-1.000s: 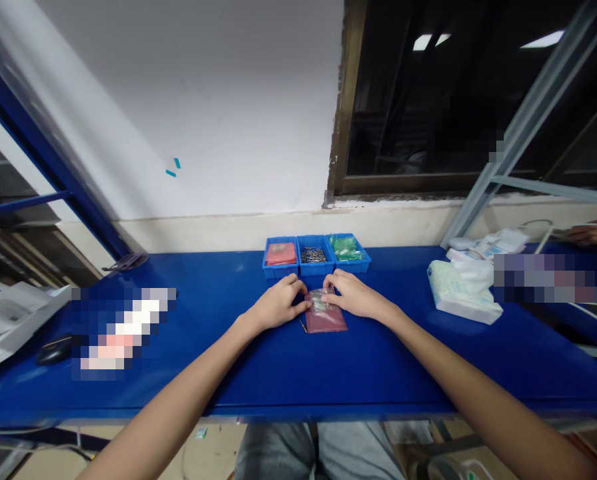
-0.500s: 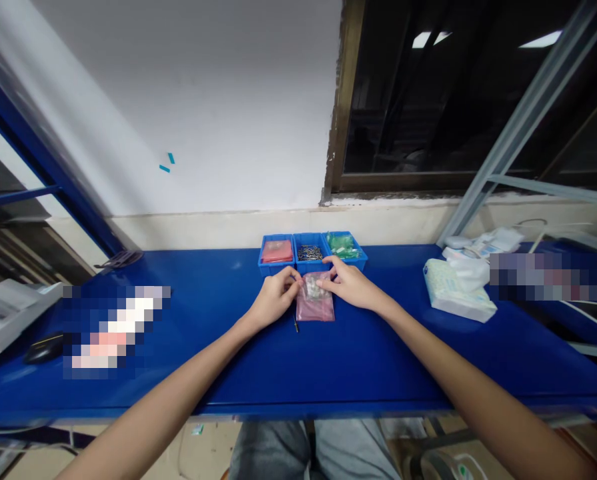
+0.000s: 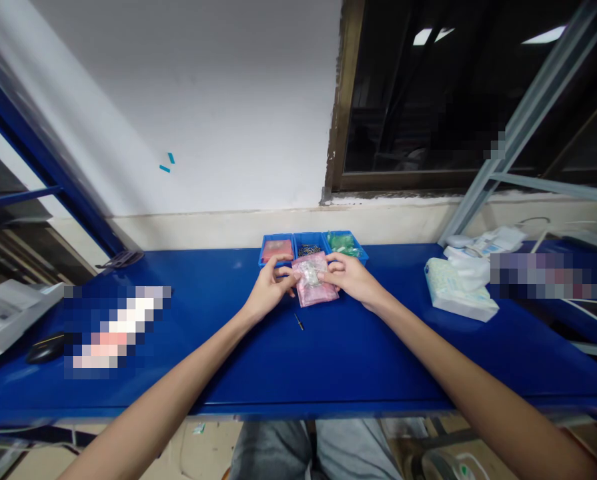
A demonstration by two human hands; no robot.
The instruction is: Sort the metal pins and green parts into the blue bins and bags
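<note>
Between my two hands is a pink see-through plastic bag (image 3: 319, 295) with something whitish inside its upper part, too blurred to name. My left hand (image 3: 269, 288) pinches the bag's left edge between thumb and fingers. On the right edge, my right hand (image 3: 353, 280) grips it the same way, thumb in front. Just below the bag, a small thin rod with a thicker dark end (image 3: 299, 323) lies on the blue table (image 3: 328, 367). Behind the bag stand three blue bins: one with pink bags (image 3: 277, 250), one with small metal pieces (image 3: 308, 250), one with green bags (image 3: 343, 244).
A tissue pack (image 3: 458, 293) lies to the right, near white items (image 3: 498, 241). At the left are a black computer mouse (image 3: 51, 348) and papers (image 3: 8, 313). Two blurred-out patches cover things at either side. Metal frame posts rise at both ends.
The pink bag has been lifted off the table toward the bins and tilted, now partly covering the middle bin. The small rod has turned and shows more fully.
</note>
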